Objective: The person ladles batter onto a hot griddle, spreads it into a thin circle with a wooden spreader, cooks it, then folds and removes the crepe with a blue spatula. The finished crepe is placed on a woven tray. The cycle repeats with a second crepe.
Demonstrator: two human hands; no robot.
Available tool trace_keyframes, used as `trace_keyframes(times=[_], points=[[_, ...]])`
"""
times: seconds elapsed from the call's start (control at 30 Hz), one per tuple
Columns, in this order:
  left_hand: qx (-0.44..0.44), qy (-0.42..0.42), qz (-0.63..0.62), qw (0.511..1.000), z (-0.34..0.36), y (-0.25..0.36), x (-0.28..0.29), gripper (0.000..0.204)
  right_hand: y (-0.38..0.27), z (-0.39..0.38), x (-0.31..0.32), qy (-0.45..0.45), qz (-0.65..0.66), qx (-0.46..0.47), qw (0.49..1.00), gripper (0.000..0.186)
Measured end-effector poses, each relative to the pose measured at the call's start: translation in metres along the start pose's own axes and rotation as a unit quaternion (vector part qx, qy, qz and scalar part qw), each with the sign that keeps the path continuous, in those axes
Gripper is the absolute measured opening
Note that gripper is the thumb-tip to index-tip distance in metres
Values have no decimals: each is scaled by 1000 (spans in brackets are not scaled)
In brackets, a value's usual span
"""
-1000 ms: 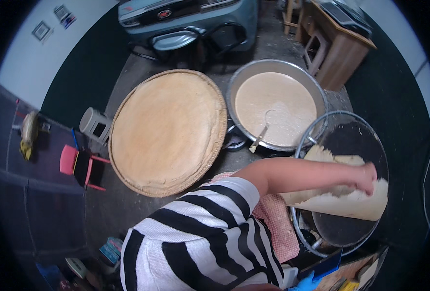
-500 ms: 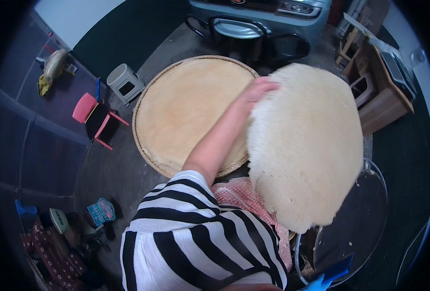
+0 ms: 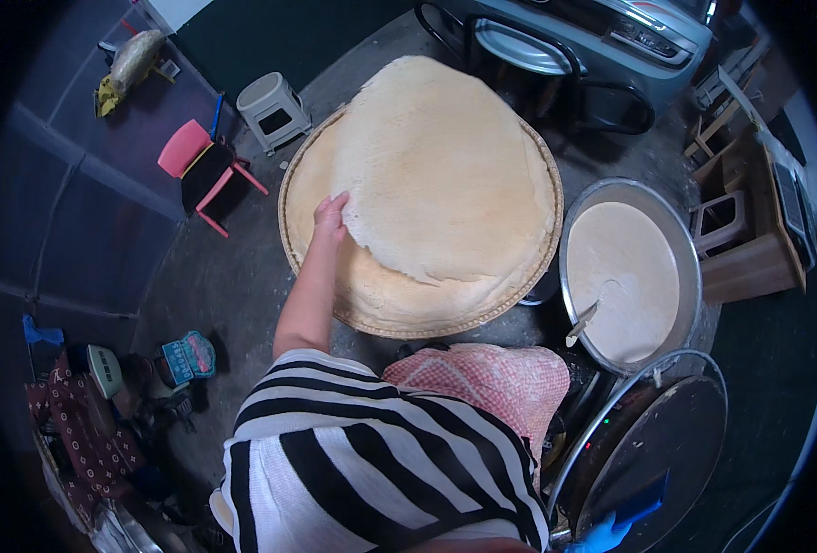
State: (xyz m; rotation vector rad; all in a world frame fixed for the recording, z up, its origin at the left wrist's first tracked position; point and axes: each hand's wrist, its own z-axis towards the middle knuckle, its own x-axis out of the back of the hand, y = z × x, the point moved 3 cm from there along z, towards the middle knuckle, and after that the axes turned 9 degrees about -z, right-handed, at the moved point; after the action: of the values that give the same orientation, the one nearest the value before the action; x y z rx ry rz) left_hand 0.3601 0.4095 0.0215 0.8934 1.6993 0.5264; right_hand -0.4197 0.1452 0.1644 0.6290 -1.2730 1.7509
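Observation:
My left hand [image 3: 331, 214] pinches the left edge of a large thin pancake [image 3: 436, 157], pale and ragged at the rim. That pancake lies over a stack of similar round pancakes [image 3: 381, 297] on a wide woven tray [image 3: 284, 221], its far edge reaching past the tray's rim. At the bottom right, my right hand [image 3: 600, 536] in a blue glove is closed on a flat blue scraper [image 3: 645, 498]. The scraper is over a dark round griddle [image 3: 676, 452]; only part of this hand shows.
Right of the tray stands a metal tub [image 3: 694, 267] of pale batter [image 3: 622, 267] with a utensil handle [image 3: 582, 323] sticking out. A white stool [image 3: 273, 106] and pink chair [image 3: 187, 147] are at the left. Black chairs [image 3: 616, 106] and a parked vehicle [image 3: 648, 37] are beyond.
My left hand has carried the pancake from above the griddle and tub leftward onto the stack. The batter tub and griddle are now uncovered. The view has shifted to the right.

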Motion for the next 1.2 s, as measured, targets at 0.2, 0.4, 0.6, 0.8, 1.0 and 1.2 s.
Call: trace_keyframes(times=[0.2, 0.4, 0.6, 0.8, 1.0, 1.2], points=[[-16, 122, 62, 991, 53, 26, 90, 30, -25, 15, -22, -84, -94, -33, 992, 50], [-1, 207, 241, 948, 89, 34, 155, 41, -31, 22, -41, -124, -43, -56, 990, 47], [-63, 231, 188, 953, 104, 38, 161, 40, -55, 25, -50, -149, 0, -91, 985, 46], [-80, 201, 198, 956, 133, 67, 174, 24, -80, 31, -51, -145, -82, -44, 985, 46], [0, 263, 230, 937, 130, 56, 193, 39, -93, 28, -55, -149, -60, -78, 984, 45], [-16, 266, 264, 927, 123, 47, 199, 53, -96, 28, -47, -140, -66, -82, 985, 41]])
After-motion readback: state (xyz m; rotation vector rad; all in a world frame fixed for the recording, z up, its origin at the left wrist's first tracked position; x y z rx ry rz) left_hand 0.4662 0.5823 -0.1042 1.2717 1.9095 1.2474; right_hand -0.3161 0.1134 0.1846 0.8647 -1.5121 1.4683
